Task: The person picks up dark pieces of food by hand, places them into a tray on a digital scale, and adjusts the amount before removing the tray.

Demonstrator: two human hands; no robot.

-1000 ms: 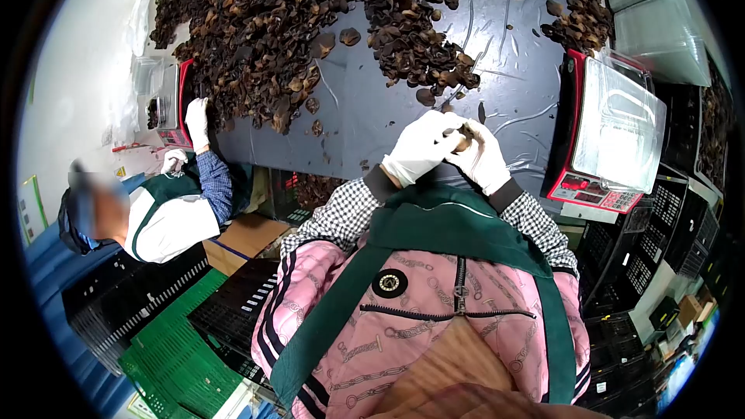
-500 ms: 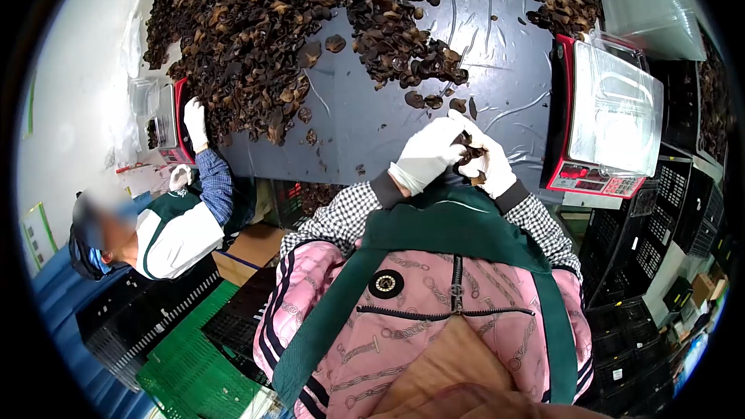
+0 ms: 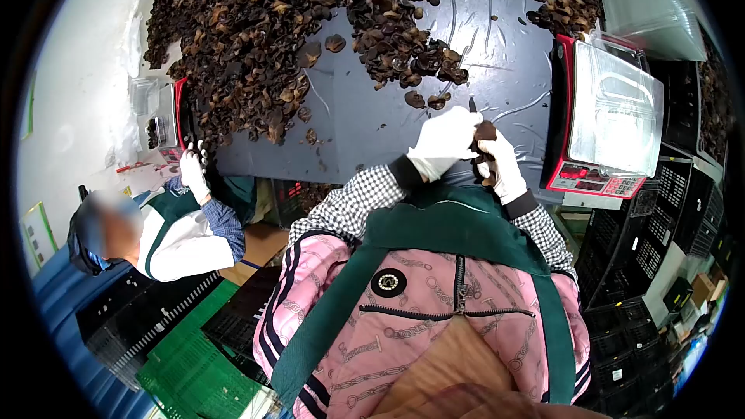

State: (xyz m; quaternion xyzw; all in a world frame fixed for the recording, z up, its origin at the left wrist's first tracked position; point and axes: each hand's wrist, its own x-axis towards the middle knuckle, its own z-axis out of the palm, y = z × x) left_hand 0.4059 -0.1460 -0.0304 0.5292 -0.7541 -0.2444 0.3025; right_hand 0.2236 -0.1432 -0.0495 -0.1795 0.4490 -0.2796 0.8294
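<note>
Both my hands wear white gloves and meet over the near edge of the dark table. My right hand (image 3: 504, 167) is closed on dark brown fungus pieces (image 3: 486, 132). Beside it, my left hand (image 3: 445, 142) has its fingers pressed together against the same pieces; what lies between its fingertips is hidden. A thin dark piece (image 3: 472, 105) shows just beyond my fingertips. Farther off, a large heap of dark fungus (image 3: 248, 39) covers the table's left part, and a few loose pieces (image 3: 415, 99) lie nearer my hands.
A red scale (image 3: 570, 116) bearing a clear plastic tray (image 3: 617, 109) stands at the right. Clear containers (image 3: 648, 8) are stacked behind it. Black crates (image 3: 621, 357) sit lower right. On the left, a co-worker (image 3: 182, 233) is beside another red scale (image 3: 180, 109) and green crates (image 3: 190, 349).
My left hand has shifted right and my hands have turned, showing the brown pieces between them differently. The co-worker's gloved hand has moved down from the scale's side.
</note>
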